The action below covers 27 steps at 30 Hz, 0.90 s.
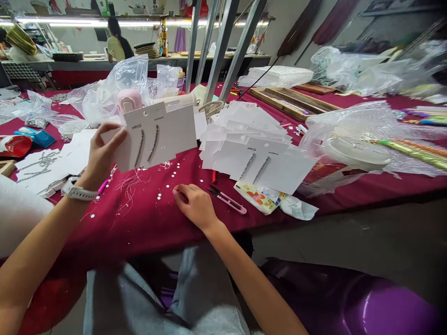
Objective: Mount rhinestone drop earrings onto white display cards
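Observation:
My left hand [105, 146], raised over the table, pinches a white earring card [171, 139] by its left edge. Two sparkling chain strips are mounted on it, under the printed letters MNG, and other card edges show behind it. My right hand [196, 204] rests on the dark red cloth with its fingers curled in, and I see nothing in it. Just right of that hand lie small pink-handled thread snips [228, 201]. A fanned pile of white cards [244, 128] lies beyond, its front earring card [267, 165] bearing two similar strips.
A tissue pack [256, 197] lies near the table edge. Loose threads [131, 188] and white dots litter the cloth [115, 228]. More chain strips [42, 163] lie at left. Metal poles [223, 51] rise behind the pile. A plastic-wrapped tub [359, 151] stands right. A person [118, 44] sits far back.

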Available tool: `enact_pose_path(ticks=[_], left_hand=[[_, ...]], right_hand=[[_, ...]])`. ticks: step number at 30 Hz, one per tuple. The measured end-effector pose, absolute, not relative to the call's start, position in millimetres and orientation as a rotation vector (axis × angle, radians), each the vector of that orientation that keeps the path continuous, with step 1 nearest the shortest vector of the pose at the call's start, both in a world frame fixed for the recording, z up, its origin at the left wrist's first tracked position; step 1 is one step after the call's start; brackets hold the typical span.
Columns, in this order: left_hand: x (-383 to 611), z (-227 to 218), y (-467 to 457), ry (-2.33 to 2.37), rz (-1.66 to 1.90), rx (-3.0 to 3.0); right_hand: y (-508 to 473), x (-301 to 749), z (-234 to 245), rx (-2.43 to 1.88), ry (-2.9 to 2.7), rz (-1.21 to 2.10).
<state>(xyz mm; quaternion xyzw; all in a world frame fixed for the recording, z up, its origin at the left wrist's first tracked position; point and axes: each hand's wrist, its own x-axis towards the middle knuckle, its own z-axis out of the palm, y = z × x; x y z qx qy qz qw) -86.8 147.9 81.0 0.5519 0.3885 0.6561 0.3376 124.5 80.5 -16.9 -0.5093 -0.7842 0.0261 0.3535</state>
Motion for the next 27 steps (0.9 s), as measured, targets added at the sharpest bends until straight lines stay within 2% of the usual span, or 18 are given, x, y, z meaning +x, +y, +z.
enact_pose_path(ticks=[5, 13, 20, 22, 27], left_hand=[[-100, 54, 137, 1.005, 1.738, 1.221], [-105, 43, 135, 1.106, 1.669, 1.217], [-101, 40, 134, 1.124, 1.668, 1.206], [-102, 39, 134, 1.131, 1.672, 1.197], [-106, 33, 138, 1.163, 1.669, 1.129]], right_hand=[[99, 117, -6, -1.081, -2.279, 0.011], [116, 67, 11, -0.449, -2.843, -0.07], [108, 55, 0, -0.548, -2.902, -0.066], [107, 56, 2, -0.548, -2.827, 0.028], [109, 77, 13, -0.501, -2.314, 0.513]])
